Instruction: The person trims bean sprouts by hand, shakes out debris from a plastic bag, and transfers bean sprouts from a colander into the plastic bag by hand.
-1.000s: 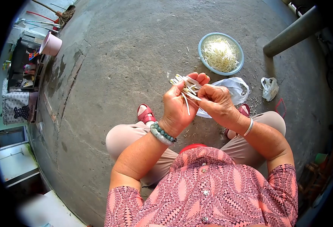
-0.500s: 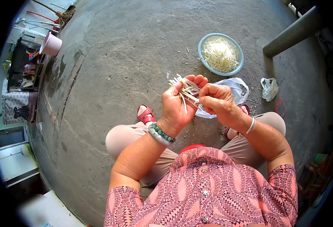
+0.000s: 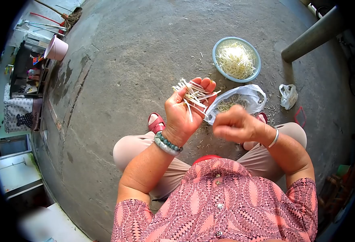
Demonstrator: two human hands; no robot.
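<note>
The left hand (image 3: pixel 181 117) that I follow from my distant seat is turned palm up and half closed, with the thumb laid over a loose bundle of white sprouts (image 3: pixel 194 97). The sprouts lie across its palm and fingers, and several ends stick out past the edges of the hand. The right hand (image 3: pixel 242 126) is apart from them, just to the right, with its fingers curled inward; it is blurred on my view, so I cannot tell whether something is pinched there.

Behind the right hand I see an open white plastic bag (image 3: pixel 256 104) on the concrete floor (image 3: pixel 137 64), and thin trimmings (image 3: pixel 227 105) lie inside it. Beyond the bag, and near to it, stands a round light-blue basket (image 3: pixel 242 80), which carries a big heap of sprouts (image 3: pixel 236 59). To the right of the bag I notice a smaller crumpled bag (image 3: pixel 288 96), and small scraps (image 3: pixel 273 109) are scattered on the floor between the two. A green beaded bracelet (image 3: pixel 166 142) is around the left wrist, and a silver bangle (image 3: pixel 275 138) around the right.
</note>
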